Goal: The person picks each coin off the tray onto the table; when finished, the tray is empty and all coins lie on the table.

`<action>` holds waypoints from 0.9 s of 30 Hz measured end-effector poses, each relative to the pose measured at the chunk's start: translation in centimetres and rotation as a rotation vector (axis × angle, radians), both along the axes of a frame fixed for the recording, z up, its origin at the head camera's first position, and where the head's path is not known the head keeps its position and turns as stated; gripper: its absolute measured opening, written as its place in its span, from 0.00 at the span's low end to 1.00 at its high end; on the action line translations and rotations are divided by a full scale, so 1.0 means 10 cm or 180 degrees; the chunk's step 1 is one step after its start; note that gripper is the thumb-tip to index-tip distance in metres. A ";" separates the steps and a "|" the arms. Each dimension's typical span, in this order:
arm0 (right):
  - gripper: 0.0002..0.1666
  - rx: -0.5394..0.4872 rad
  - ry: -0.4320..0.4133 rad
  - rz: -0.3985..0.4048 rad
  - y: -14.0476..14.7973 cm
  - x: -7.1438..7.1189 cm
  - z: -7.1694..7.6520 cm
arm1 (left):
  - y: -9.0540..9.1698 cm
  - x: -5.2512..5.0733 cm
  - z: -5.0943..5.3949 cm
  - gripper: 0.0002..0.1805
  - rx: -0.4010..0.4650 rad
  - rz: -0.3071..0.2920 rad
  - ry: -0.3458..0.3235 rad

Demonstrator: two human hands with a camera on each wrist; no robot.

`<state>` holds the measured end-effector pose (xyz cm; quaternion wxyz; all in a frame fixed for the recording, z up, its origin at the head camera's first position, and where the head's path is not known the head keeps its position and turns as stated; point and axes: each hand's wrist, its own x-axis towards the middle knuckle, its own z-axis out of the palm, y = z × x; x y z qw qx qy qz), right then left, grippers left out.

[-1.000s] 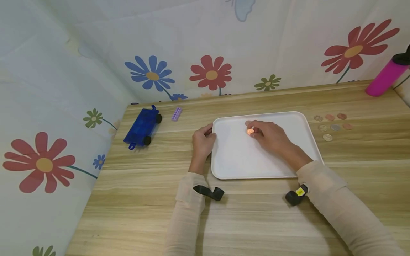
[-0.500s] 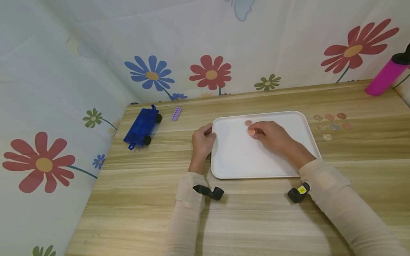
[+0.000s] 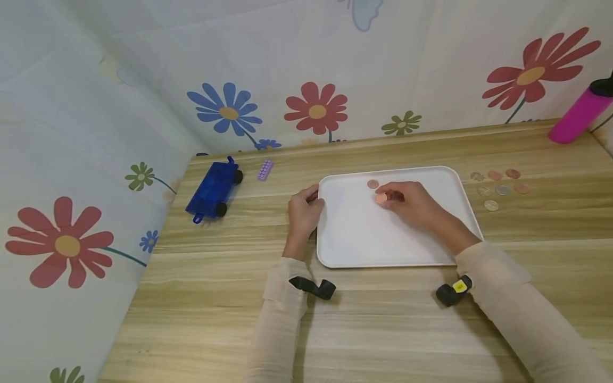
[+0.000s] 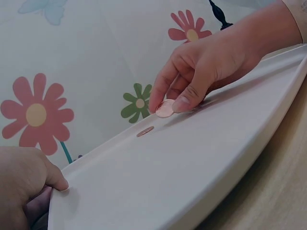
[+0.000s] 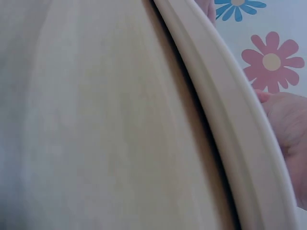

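Note:
My right hand (image 3: 407,202) pinches a copper-coloured coin (image 3: 380,198) between thumb and fingers, just over the white tray (image 3: 364,239). In the left wrist view the pinched coin (image 4: 165,109) is held tilted, its face showing. Another copper coin (image 3: 372,184) lies flat on the tray near its far rim. My left hand (image 3: 305,215) grips the tray's left edge, the thumb on the rim and the other fingers outside it. The right wrist view shows mostly the tray's near rim (image 5: 230,105) and part of the right hand (image 5: 290,129); no coin shows there.
Right of the tray, several copper and silver coins (image 3: 503,190) lie on the wooden table (image 3: 215,298). A blue toy wagon (image 3: 213,191) and a purple toy brick (image 3: 265,170) are at the back left. A pink bottle (image 3: 574,117) stands at the back right by the flowered backdrop.
My right hand has shifted slightly to the right with the coin, and the coin lying on the tray is now fully uncovered. The left hand keeps its place on the tray.

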<state>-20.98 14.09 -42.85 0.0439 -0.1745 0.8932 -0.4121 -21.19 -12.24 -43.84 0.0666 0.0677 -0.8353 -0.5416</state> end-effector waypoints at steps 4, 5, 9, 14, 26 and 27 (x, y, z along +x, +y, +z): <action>0.16 -0.0196 -0.0016 -0.0078 0.08 0.06 0.02 | 0.01 0.00 0.01 0.22 0.0023 -0.0011 -0.0010; 0.16 -0.0228 -0.0027 -0.0101 0.11 0.07 0.03 | 0.01 0.00 0.01 0.22 0.0028 -0.0009 -0.0012; 0.17 -0.0260 0.0014 -0.0176 0.23 0.13 0.07 | 0.01 0.00 0.01 0.22 0.0018 0.0003 -0.0021; 0.17 -0.0245 0.0176 -0.0268 0.40 0.19 0.10 | 0.00 0.00 -0.01 0.22 -0.0025 0.0017 -0.0009; 0.17 -0.0026 0.0329 -0.0571 0.84 0.25 0.13 | 0.00 0.00 0.00 0.22 -0.0014 0.0009 -0.0007; 0.17 -0.0038 0.0354 -0.0585 0.88 0.25 0.12 | 0.00 0.00 0.00 0.22 -0.0016 0.0010 0.0000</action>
